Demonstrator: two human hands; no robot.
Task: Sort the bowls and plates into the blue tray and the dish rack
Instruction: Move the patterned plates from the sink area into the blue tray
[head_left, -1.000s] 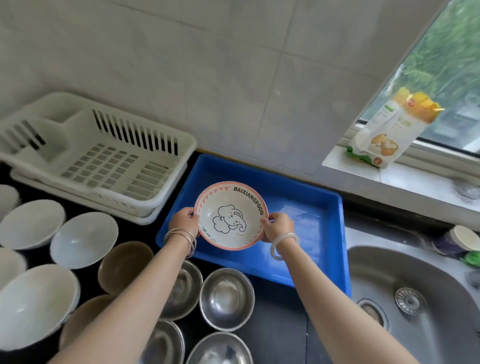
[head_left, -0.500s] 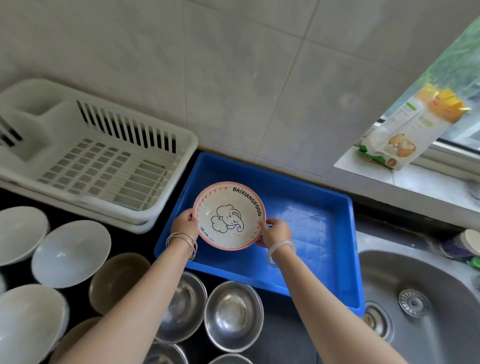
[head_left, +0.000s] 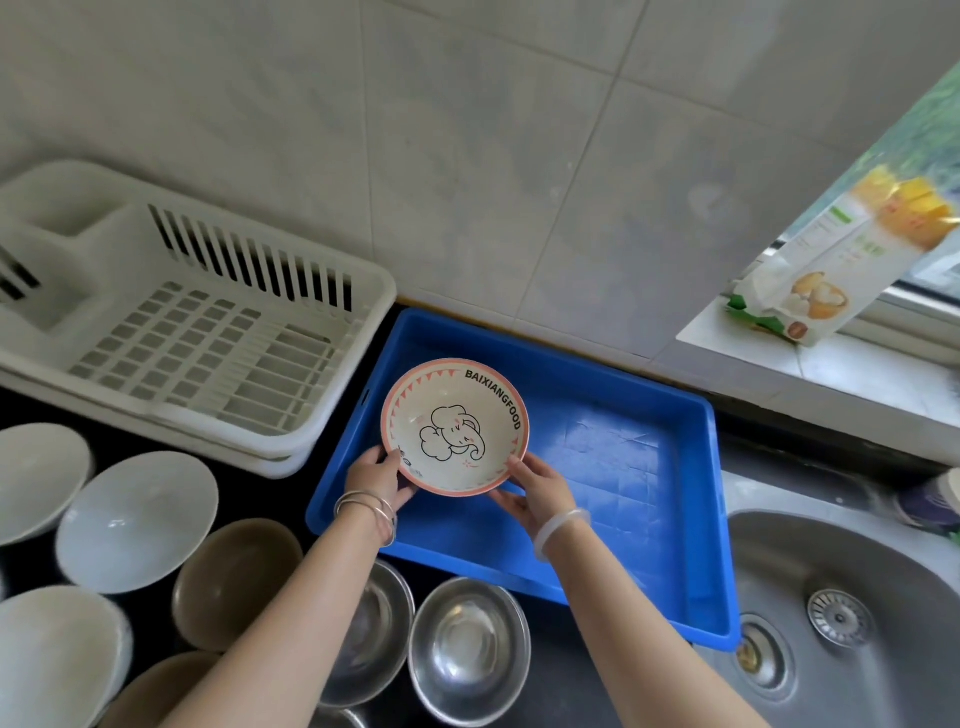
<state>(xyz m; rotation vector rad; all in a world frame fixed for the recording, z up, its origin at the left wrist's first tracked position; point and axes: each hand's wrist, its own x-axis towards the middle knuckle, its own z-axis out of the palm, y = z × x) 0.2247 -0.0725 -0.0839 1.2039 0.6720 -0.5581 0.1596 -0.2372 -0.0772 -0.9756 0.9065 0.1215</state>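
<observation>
Tiled wall (head_left: 467, 156) was seen behind dark counter (head_left: 119, 434); one sink (head_left: 883, 675) at right. One elephant bowl (head_left: 454, 426) was held over left part of one blue tray (head_left: 623, 493); contact with tray floor could not be told. Bowl's near-left rim was gripped by left hand (head_left: 376, 475), near-right rim by right hand (head_left: 540, 491), fingers curled round it. One white dish rack (head_left: 379, 291) was set just left of tray. On counter were counted: three white bowls (head_left: 135, 519), two brown bowls (head_left: 236, 582), two steel bowls (head_left: 467, 644) plus sliver of third. One carton (head_left: 831, 270) stood on windowsill.

Dish rack (head_left: 208, 332) left of tray (head_left: 623, 467); sink (head_left: 831, 597) right; bowls (head_left: 137, 519) in front.
</observation>
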